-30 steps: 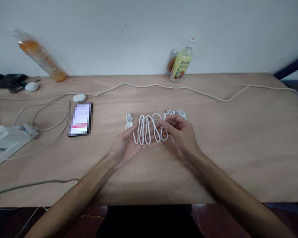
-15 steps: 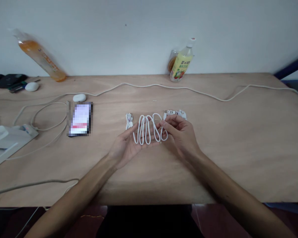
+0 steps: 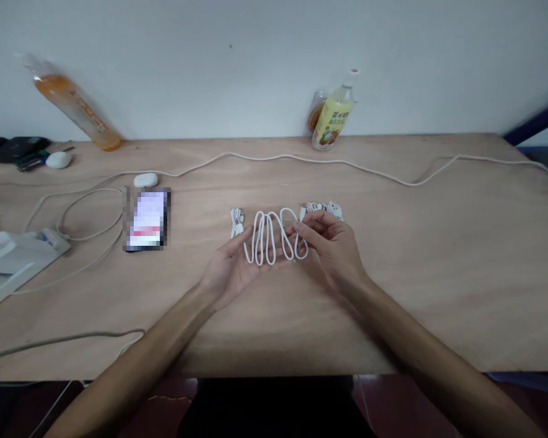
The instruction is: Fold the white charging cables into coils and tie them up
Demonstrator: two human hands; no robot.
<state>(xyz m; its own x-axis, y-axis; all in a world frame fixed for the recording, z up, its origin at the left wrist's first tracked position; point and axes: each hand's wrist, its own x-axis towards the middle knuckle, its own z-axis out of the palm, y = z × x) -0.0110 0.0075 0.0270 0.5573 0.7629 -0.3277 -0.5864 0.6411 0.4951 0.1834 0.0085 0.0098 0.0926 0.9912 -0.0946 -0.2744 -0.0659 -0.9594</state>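
Observation:
A white cable (image 3: 270,238), folded back and forth into several long loops, is spread between my two hands above the table. My left hand (image 3: 228,267) has its thumb over the cable's left end, and its fingers stretch beneath the loops. At the right end, my right hand (image 3: 333,243) pinches the cable between thumb and fingers. A thin pale strand shows beside those fingertips; its kind is unclear. Just behind my left thumb lies a small bundled white cable (image 3: 237,222). Other bundled white cables (image 3: 322,210) lie behind my right hand, which partly hides them.
A phone (image 3: 148,219) and a white earbud case (image 3: 146,180) lie left on the wooden table (image 3: 438,274). A long white cord (image 3: 283,157) crosses the back. An orange drink bottle (image 3: 77,112) and a yellow-labelled bottle (image 3: 333,118) lean toward the wall. White packaging (image 3: 18,261) lies far left.

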